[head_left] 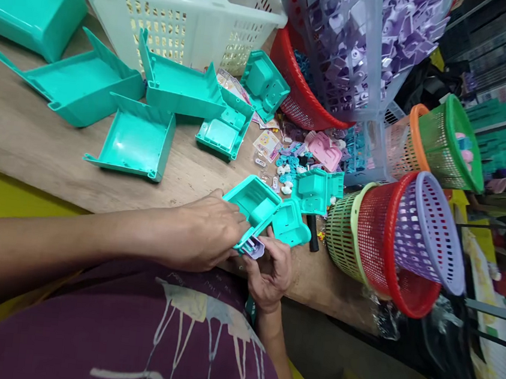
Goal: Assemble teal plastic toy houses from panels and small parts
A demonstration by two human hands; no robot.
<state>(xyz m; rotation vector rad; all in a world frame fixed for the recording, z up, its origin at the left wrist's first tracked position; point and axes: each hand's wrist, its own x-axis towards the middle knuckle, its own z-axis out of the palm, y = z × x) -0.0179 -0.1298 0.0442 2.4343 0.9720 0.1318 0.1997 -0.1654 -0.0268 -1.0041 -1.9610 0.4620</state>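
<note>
My left hand point(206, 230) is closed around the near side of a small teal plastic case point(254, 199), which is tilted at the table's front edge. A teal flap point(291, 222) extends from the case on its right. At the case's lower end sits a small lilac plastic piece point(254, 248), partly hidden by fingers. My right hand point(271, 270) pinches this lilac piece between thumb and fingers, against the case. Beyond my hands lie another teal moulded part point(314, 190), a black-handled tool point(312, 232) and a pink part point(324, 150).
Several teal shells point(134, 135) lie on the wooden table point(182, 176) to the left. A white basket point(186, 4) stands behind them. Lilac parts fill a clear bin point(375, 57) above a red basket point(300, 86). Stacked baskets point(375, 226) lean at the right, near small loose pieces point(289, 163).
</note>
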